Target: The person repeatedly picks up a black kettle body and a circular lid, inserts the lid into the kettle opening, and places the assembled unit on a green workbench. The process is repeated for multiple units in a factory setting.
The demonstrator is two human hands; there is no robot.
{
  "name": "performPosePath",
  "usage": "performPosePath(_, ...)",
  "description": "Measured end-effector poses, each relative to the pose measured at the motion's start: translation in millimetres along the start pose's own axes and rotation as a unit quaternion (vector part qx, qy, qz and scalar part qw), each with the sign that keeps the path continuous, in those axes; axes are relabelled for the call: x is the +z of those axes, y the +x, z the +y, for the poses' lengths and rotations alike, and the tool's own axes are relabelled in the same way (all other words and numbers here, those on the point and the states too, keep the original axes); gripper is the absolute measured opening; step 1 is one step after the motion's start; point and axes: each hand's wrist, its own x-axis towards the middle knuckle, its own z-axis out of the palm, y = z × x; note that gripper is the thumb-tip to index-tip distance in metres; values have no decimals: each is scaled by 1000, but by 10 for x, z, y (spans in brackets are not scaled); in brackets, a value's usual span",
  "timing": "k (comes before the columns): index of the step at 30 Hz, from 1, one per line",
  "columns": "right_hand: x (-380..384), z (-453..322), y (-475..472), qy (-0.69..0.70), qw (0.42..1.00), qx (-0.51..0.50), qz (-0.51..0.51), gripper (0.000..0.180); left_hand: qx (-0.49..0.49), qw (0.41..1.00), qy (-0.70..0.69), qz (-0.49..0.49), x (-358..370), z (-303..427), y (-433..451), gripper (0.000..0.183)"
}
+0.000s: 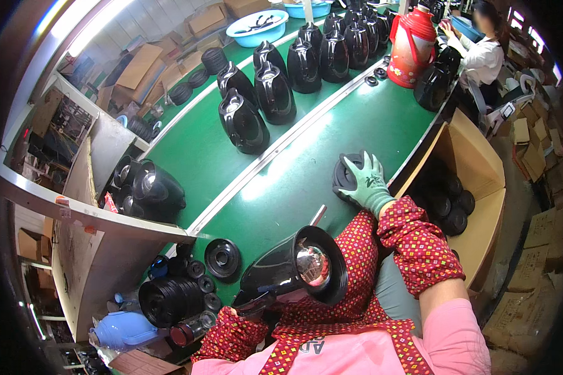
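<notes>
A black vacuum jug body (pixel 272 272) lies tilted on its side before me, its open end turned to the right. Inside that opening shows a silvery, rounded liner (pixel 312 265). My left sleeve reaches the jug's handle side, where my left hand (pixel 238 313) is almost wholly hidden behind the body and appears to hold it. In a pale green glove, my right hand (pixel 367 182) is on black round plastic parts (pixel 343 176) on the green work surface (pixel 281 201), fingers spread over their rims. A short metal rod (pixel 317 215) protrudes behind the jug.
Several black jugs (pixel 274 93) stand beyond a metal divider strip (pixel 267 157). A red thermos flask (pixel 410 49) is at the far right. An open carton (pixel 478 211) holds black round parts to my right. Stacked black discs (pixel 169 300) and a blue jug (pixel 129 328) are at left. Another person (pixel 481 58) sits farther along.
</notes>
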Motion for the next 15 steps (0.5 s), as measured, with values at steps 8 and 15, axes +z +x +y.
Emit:
performPosePath(8,-479,-134,-1086,392,903,-146,103,92,15,1000,15,8,83,22,63,56)
performPosePath(15,-1192,-401,-2001,485,858,-150,78,97,44,998,45,12,264,28,55,52)
